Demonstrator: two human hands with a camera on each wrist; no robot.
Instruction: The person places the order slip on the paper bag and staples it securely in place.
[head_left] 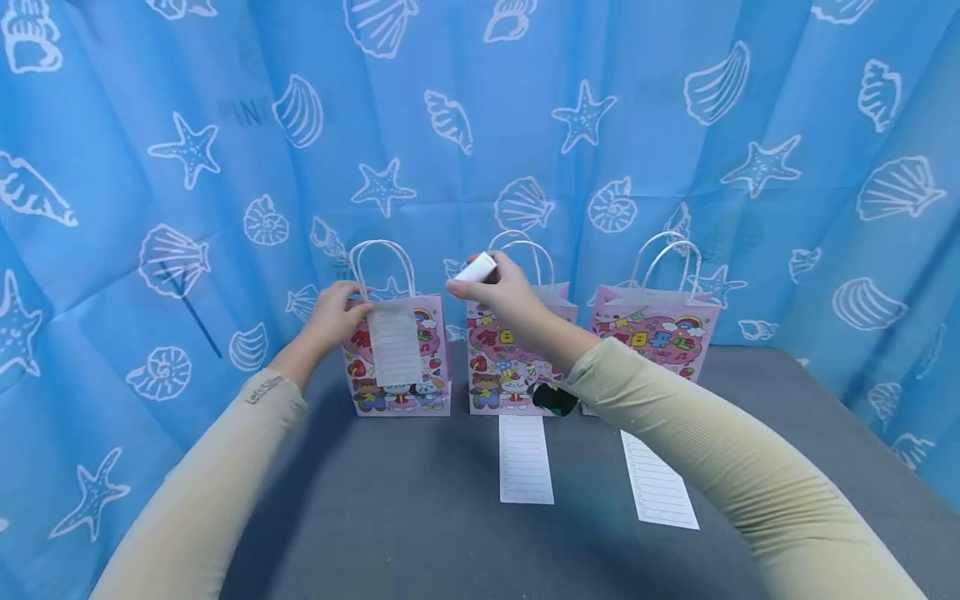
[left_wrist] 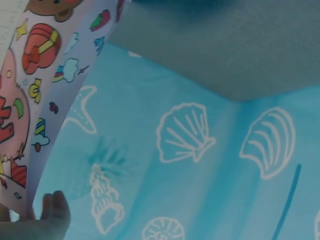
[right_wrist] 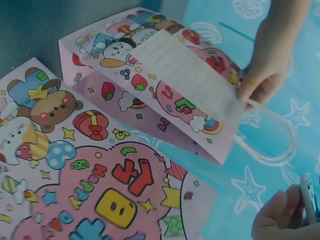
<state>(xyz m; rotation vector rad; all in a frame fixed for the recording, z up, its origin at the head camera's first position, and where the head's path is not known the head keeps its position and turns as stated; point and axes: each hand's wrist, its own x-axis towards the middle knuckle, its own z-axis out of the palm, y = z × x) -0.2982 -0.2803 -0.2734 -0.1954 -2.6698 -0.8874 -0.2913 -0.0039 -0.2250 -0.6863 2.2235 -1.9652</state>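
- Working remotely, I had the left hand [head_left: 332, 317] pinching a white ruled paper slip [head_left: 396, 343] against the leftmost pink printed paper bag [head_left: 432, 367].
- Right of that bag, the right hand [head_left: 507, 289] gripped a small white rectangular object [head_left: 477, 267].
- The slip seemed light, limp, best held by its top edge.

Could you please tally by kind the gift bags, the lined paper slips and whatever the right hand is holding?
Pink gift bags: 3
Lined paper slips: 3
Small white object in the right hand: 1
Total: 7
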